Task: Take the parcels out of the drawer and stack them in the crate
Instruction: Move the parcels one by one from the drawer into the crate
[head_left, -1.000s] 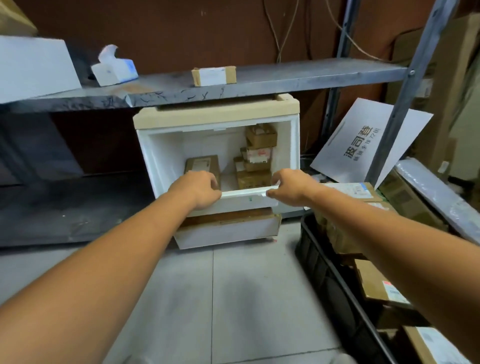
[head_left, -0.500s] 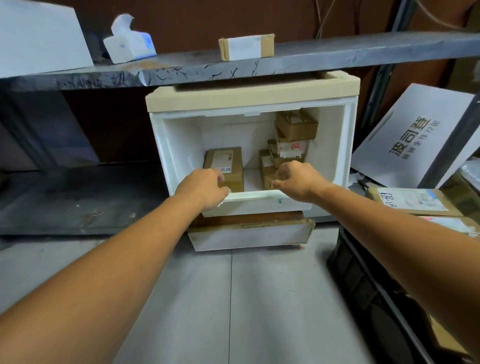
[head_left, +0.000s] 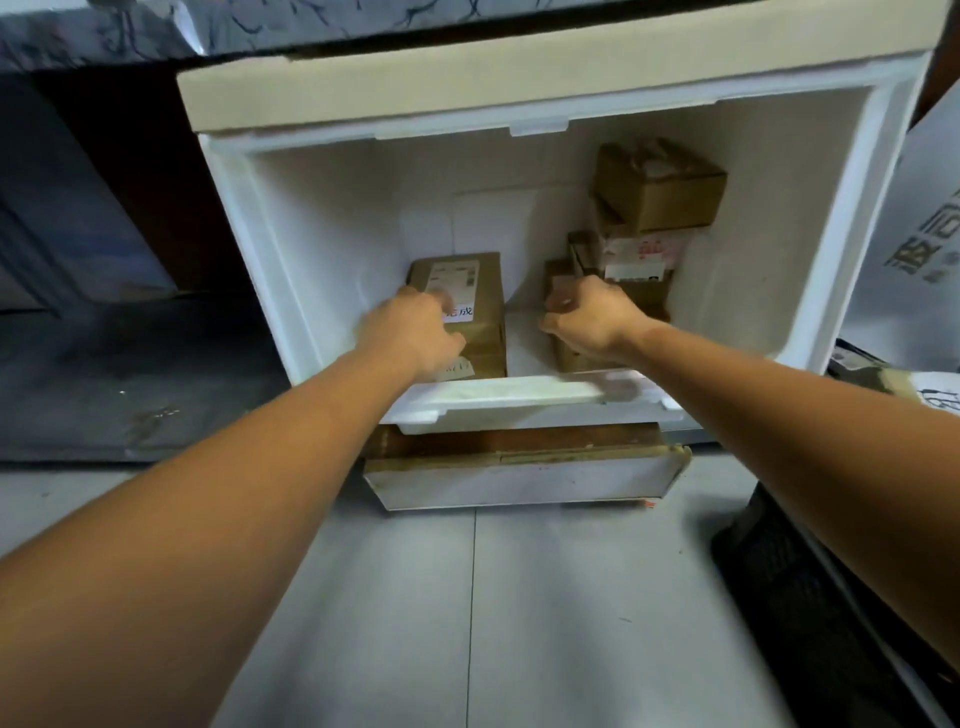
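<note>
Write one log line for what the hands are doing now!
stage: hands inside drawer | left hand: on left parcel, grip unclear | right hand: curled by stacked parcels, grip unclear

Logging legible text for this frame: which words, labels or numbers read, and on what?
"成", after a character half hidden by the left hand: white sticker on the left parcel.
Shipping label above it: too small to read.
Red print on the stacked parcel at right: blurred.
Large dark characters on the white board: cut off at the frame edge, unreadable.
</note>
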